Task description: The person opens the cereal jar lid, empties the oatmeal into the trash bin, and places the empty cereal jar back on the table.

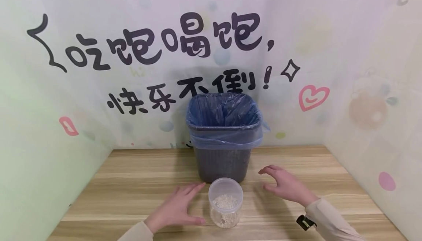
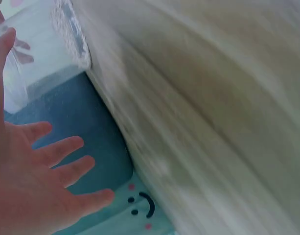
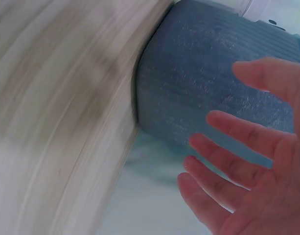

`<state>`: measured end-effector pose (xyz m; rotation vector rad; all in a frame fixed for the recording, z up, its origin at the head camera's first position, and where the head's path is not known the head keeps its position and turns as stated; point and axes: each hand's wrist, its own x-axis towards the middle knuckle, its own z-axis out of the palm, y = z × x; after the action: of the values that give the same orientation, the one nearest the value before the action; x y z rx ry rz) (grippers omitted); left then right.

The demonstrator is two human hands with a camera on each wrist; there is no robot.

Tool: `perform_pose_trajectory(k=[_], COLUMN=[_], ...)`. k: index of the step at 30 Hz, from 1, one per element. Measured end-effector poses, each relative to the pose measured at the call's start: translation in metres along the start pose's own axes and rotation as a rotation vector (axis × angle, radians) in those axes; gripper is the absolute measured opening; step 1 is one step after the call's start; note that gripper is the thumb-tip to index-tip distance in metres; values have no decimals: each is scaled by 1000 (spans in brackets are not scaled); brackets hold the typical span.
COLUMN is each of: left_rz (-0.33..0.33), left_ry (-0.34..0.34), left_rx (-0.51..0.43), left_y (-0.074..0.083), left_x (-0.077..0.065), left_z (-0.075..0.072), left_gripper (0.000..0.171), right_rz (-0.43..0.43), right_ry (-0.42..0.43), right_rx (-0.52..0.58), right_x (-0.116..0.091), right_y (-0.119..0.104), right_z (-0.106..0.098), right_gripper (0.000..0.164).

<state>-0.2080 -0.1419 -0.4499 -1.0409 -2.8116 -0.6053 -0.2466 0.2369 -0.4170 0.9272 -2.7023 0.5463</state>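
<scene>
- Left hand (image 1: 178, 207) and right hand (image 1: 287, 185) hold nothing, fingers spread.
- I see a clear, cylindrical plastic jar (image 1: 225, 187) of pale grains (image 1: 227, 201) upright between them, rightward of the nearer left hand, touching neither.
- Behind it stands a grey plastic bin (image 1: 222, 163) with blue lining (image 1: 225, 138).

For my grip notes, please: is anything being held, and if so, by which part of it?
Nothing is held: the clear jar stands on the table between the left hand and right hand, touched by neither.
</scene>
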Motion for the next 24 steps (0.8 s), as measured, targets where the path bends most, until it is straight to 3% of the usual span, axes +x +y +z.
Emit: perform_pose_trajectory(k=[4,10,14,19,24], left_rz=[40,97,115,133,162], left_ry=[3,-36,-86,-169,-239], left_rx=[-61,-240,-345,-549,-639], left_y=[4,4,-1,-6,-13], left_x=[8,24,32,46,61], left_z=[9,20,26,30,29], left_gripper=[101,100,100,104,114], right_rz=[-32,-86,-119,-142,-144], right_ry=[9,31,36,49,47], right_rx=[32,63,74,74,83], right_x=[-1,-1,-2,-3,-4], right_y=[-6,-11,-14,-16,-17], right_z=[0,1,2,3,4], right_gripper=[29,26,26,25,26])
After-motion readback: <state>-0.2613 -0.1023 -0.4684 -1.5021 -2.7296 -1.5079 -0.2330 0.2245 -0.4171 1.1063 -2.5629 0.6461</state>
